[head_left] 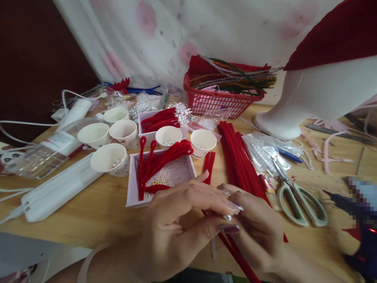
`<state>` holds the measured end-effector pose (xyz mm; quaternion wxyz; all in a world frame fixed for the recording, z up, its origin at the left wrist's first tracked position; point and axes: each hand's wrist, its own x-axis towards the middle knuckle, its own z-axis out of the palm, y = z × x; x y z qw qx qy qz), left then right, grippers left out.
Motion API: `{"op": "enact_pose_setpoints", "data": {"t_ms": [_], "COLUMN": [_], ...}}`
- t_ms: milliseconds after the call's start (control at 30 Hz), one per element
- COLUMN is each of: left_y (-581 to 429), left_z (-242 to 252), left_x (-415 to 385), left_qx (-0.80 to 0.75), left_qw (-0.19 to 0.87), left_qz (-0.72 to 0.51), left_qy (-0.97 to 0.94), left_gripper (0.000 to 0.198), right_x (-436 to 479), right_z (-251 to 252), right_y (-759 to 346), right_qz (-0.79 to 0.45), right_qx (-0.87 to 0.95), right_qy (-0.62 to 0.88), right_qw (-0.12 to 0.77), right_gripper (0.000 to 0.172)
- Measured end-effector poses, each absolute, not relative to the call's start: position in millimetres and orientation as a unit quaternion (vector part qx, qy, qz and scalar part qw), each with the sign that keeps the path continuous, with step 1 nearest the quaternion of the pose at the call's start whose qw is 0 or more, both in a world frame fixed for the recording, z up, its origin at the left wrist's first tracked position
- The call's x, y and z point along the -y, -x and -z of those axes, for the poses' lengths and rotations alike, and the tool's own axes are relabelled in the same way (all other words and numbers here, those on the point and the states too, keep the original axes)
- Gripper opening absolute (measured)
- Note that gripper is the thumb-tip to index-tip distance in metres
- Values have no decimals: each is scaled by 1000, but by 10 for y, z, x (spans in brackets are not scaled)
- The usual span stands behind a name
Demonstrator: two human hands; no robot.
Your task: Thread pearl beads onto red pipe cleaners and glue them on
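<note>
My left hand (184,220) and my right hand (256,228) meet over the table, fingertips together. A small pearl bead (226,217) shows between the left thumb and forefinger, which are pinched. The fingers of my right hand curl close against the left fingertips; what they grip is hidden. Red pipe cleaners (240,257) run beneath both hands toward the front edge. Just behind my left hand stands a lilac box (134,196) with loose pearl beads (172,175) and looped red pipe cleaners (165,163). Straight red pipe cleaners (238,161) lie beyond my right hand.
Paper cups (108,157) stand left and behind the box, some with beads. Scissors (297,192) and a dark glue gun (362,224) lie at right. Farther back are a red basket (224,104) and a white stand (285,114). A power strip (61,188) lies left.
</note>
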<state>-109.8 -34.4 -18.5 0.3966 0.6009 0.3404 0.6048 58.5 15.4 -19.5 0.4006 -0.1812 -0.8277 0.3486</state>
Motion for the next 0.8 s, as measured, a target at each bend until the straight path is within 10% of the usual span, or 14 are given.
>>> {"op": "enact_pose_setpoints", "data": {"t_ms": [800], "left_y": [1067], "left_z": [255], "left_x": [284], "left_qx": [-292], "left_qw": [634], "left_qz": [-624], "left_qy": [-352], "left_gripper": [8], "right_x": [-151], "right_z": [149], "right_y": [-609], "right_qz": [-539], "right_qx": [748], "right_qy": [172], "right_qw": [347], "right_gripper": [20]}}
